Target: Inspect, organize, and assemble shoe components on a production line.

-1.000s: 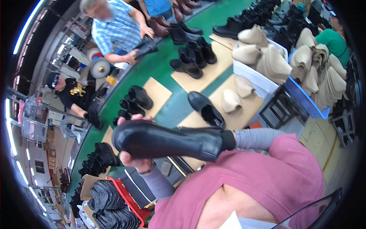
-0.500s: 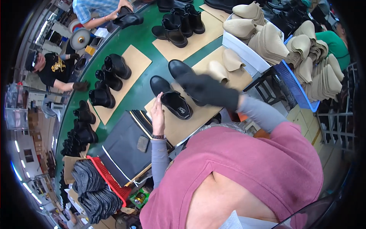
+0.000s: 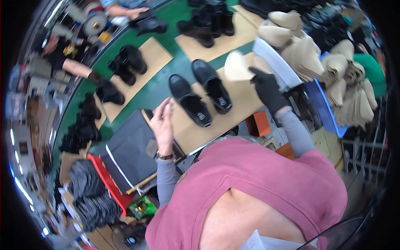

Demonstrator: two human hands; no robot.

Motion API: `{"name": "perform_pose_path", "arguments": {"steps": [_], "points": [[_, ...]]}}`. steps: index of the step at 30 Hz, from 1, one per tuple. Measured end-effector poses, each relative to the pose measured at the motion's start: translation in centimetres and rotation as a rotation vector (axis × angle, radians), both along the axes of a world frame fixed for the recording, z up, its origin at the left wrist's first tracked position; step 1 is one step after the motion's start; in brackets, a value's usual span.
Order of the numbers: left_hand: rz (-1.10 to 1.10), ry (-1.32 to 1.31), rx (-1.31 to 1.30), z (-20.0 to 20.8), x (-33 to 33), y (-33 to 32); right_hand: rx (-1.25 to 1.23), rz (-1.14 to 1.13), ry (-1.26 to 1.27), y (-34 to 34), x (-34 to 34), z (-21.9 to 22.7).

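Two black slip-on shoes lie side by side on a tan board (image 3: 196, 139), the left shoe (image 3: 189, 102) and the right shoe (image 3: 211, 86), insoles facing up. My bare left hand (image 3: 162, 125) hovers just left of the left shoe, fingers extended, nothing in it. My right hand (image 3: 266, 85), in a black glove, pinches the edge of a curved beige shoe insert (image 3: 237, 66) between thumb and fingers. A second beige insert (image 3: 261, 63) lies behind it by the white bin, partly hidden.
A white bin (image 3: 277, 62) and a blue basket (image 3: 318, 106) hold stacked beige inserts at right. Black boots (image 3: 127, 60) stand on boards across the green table (image 3: 146, 93). Dark sheets (image 3: 131, 146) and a red basket (image 3: 110, 183) sit at left. Co-workers handle footwear across the table.
My right hand has moved right from the right shoe to a beige insert and taken hold of it. My left hand has come off the left shoe. A co-worker's gloved hand now touches a boot.
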State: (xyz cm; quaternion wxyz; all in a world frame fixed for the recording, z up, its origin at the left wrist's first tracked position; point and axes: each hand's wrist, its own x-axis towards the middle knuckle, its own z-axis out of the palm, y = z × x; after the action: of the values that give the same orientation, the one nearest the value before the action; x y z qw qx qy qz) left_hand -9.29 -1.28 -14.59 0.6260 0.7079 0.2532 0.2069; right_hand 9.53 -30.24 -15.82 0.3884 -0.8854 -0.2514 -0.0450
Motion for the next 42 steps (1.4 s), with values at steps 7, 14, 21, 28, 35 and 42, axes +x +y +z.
{"name": "perform_pose_path", "arguments": {"steps": [7, 14, 21, 28, 35, 42], "points": [[0.176, -0.663, -0.231, 8.2, -3.6, -3.0, 0.214, 0.773, -0.338, 14.4, -9.5, 10.9], [0.57, 0.258, 1.448, 2.3, -17.5, 10.9, -0.175, 1.496, -0.364, 28.4, -16.0, 4.3], [0.1, 0.591, 1.315, -7.4, -22.5, 11.3, -0.259, 1.525, -0.533, 32.1, -17.8, -3.8], [-0.002, 0.603, 1.185, -5.1, -22.2, 11.2, -0.064, 1.658, -0.545, 33.6, -16.6, -5.0], [0.083, 0.445, 1.265, -7.1, -22.6, 13.1, -0.171, 1.633, -0.498, 33.3, -16.5, -1.5], [0.254, 0.357, 1.029, -6.2, -21.4, 17.0, -0.142, 1.629, -0.57, 33.1, -17.9, -3.1]]}}
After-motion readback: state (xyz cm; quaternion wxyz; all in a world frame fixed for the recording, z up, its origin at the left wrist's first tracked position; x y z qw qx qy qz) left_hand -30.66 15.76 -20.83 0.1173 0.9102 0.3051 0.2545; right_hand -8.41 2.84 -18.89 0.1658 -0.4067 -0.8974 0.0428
